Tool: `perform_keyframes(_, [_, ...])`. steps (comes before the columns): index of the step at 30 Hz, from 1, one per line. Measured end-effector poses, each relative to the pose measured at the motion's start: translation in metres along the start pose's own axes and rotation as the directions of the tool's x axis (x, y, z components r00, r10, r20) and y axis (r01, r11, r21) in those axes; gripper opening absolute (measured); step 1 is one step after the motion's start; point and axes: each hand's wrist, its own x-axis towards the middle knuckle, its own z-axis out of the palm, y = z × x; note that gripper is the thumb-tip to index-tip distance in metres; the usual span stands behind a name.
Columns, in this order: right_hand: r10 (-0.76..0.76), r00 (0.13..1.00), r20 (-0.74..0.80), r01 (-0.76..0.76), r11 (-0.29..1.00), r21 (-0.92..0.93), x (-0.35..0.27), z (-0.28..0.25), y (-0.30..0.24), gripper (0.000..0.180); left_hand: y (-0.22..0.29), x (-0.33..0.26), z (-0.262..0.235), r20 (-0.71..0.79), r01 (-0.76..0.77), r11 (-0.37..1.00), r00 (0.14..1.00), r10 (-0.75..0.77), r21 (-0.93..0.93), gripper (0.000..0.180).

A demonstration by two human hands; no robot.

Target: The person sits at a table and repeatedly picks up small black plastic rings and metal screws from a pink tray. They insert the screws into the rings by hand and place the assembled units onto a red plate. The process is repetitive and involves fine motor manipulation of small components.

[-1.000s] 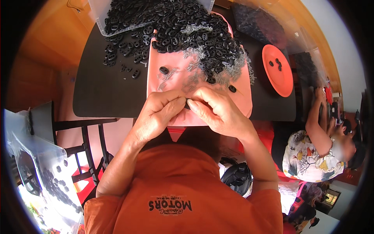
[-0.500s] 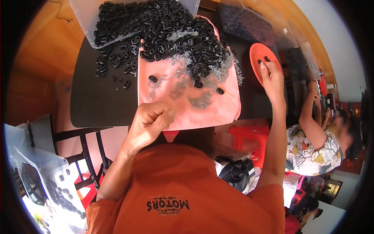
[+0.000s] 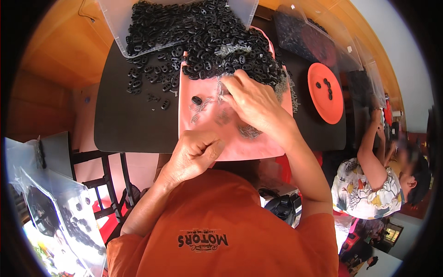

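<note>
I have my left hand (image 3: 196, 154) curled in a loose fist; I can't see inside it. My right hand (image 3: 251, 99) reaches farther out, fingers (image 3: 232, 82) bent, thumb (image 3: 228, 99) apart from them. My left arm (image 3: 150, 198) and right arm (image 3: 310, 173) bend at the elbow.

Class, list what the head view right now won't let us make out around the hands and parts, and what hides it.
In the head view:
- Left hand: curled fingers hide whether it holds anything.
- Right hand: the hand itself covers what its fingers touch.
- Small clear pieces: too tiny to count.
- Clear bin: far end cut off by the top edge.
</note>
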Motion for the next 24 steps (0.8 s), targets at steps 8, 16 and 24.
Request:
perform_keyframes(8, [-0.052,0.994,0.091,0.048,0.998,0.050,0.020,-0.007,-0.008,0.010,-0.003,0.004,-0.003,0.023,-0.146,0.986,0.989,0.144,0.081,0.027])
perform_keyframes(16, [-0.174,0.985,0.015,0.175,0.980,-0.095,0.065,0.019,-0.004,0.011,0.002,0.005,-0.002,-0.003,-0.136,0.984,0.991,0.137,0.116,0.022])
perform_keyframes(24, [-0.118,0.986,0.115,0.117,0.993,0.015,0.028,-0.006,-0.002,0.008,-0.002,0.006,-0.005,0.019,-0.214,0.957,0.977,0.215,0.194,0.020])
